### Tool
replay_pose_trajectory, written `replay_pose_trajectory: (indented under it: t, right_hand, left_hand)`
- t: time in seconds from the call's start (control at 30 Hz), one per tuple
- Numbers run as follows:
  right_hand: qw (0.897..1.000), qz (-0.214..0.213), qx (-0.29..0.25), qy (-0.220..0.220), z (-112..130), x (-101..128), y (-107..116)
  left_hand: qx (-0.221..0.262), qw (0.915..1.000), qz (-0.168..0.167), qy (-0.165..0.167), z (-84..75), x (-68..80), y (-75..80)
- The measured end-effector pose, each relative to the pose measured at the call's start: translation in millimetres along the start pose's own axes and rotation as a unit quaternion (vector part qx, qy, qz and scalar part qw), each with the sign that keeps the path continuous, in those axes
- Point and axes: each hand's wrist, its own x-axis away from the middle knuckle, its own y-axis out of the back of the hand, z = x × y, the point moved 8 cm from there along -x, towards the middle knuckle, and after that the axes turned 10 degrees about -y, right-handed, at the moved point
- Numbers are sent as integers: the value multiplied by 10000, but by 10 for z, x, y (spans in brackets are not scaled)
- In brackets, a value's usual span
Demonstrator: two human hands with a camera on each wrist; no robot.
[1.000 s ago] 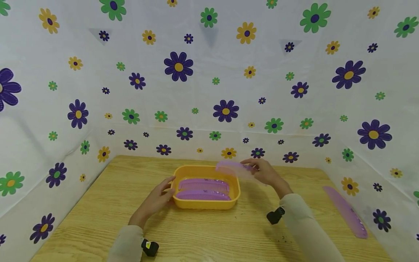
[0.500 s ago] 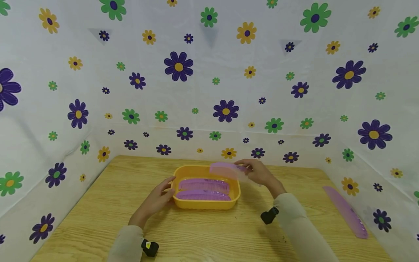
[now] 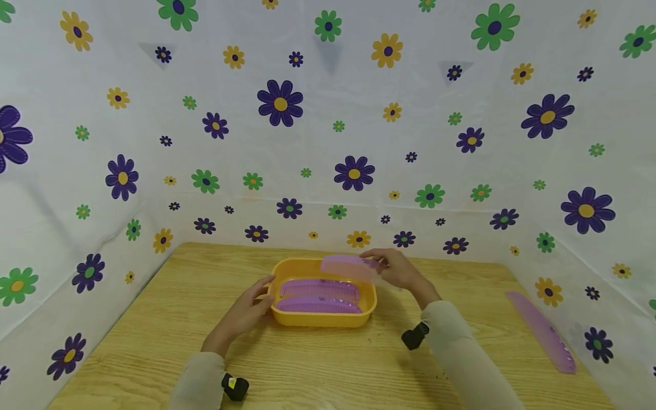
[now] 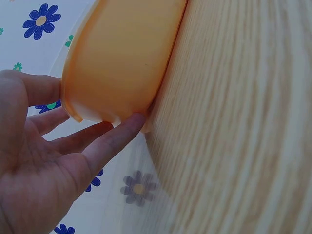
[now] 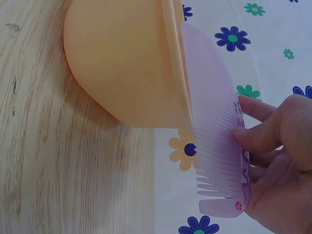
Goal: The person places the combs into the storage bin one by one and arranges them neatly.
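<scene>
A yellow plastic tub [image 3: 323,322] stands on the table, with one purple comb [image 3: 318,306] lying along its near side and another purple comb [image 3: 312,289] behind that. My left hand [image 3: 246,310] rests its extended fingertips against the tub's left end; in the left wrist view those fingers [image 4: 119,136] spread along the wall. With my right hand [image 3: 402,272] I pinch a third, paler purple comb [image 3: 343,265] by its spine. That comb overlaps the tub's far right corner, its teeth facing down. The right wrist view has the thumb [image 5: 256,139] on the printed spine.
Another purple comb [image 3: 543,333] lies slanted near the right edge of the wooden table [image 3: 318,370]. White sheeting [image 3: 328,148] printed with flowers rises behind the table and on both sides.
My right hand has moved left with the comb, bringing it farther over the tub. The left hand, the tub and the other combs have kept their places.
</scene>
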Motion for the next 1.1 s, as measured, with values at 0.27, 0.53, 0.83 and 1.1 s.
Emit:
replay_pose_trajectory:
  t: [0.27, 0.53, 0.83, 1.1]
  right_hand:
    - [10000, 78, -20, -42, 78, -47, -80]
    - [9998, 141, -63, 137, 183, -74, -151]
    - [9995, 268, 72, 146, 262, -130, -255]
    - [9988, 424, 142, 194, 337, -192, -363]
  left_hand:
    - [55, 10000, -29, 58, -1, 7, 3]
    - [108, 9999, 26, 7, -23, 14, 5]
    - [57, 10000, 35, -7, -23, 8, 0]
    - [166, 9999, 36, -6, -19, 8, -7]
